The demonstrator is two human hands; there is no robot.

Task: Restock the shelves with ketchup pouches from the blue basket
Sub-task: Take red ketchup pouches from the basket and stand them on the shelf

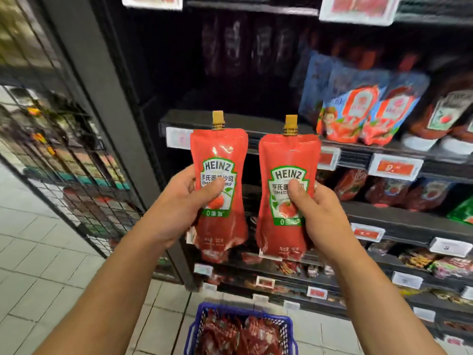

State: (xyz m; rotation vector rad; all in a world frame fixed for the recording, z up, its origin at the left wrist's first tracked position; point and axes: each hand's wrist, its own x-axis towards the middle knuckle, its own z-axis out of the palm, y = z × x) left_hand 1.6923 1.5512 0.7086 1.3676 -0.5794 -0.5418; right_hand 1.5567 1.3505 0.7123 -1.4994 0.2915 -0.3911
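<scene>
My left hand (179, 203) grips a red Heinz ketchup pouch (220, 155) with a gold cap, held upright, thumb across its label. My right hand (320, 213) grips a second upright ketchup pouch (289, 160) the same way. Both pouches hang in front of the dark shelf (230, 119), whose left part looks bare and shadowed. The blue basket (286, 326) sits on the floor below my arms and holds several more red pouches.
Blue-and-red sauce pouches (358, 108) and ketchup bottles (442, 114) stand on the same shelf to the right. Lower shelves carry more red packs and white price tags (394, 167). A black wire rack (64, 155) stands at the left on the tiled floor.
</scene>
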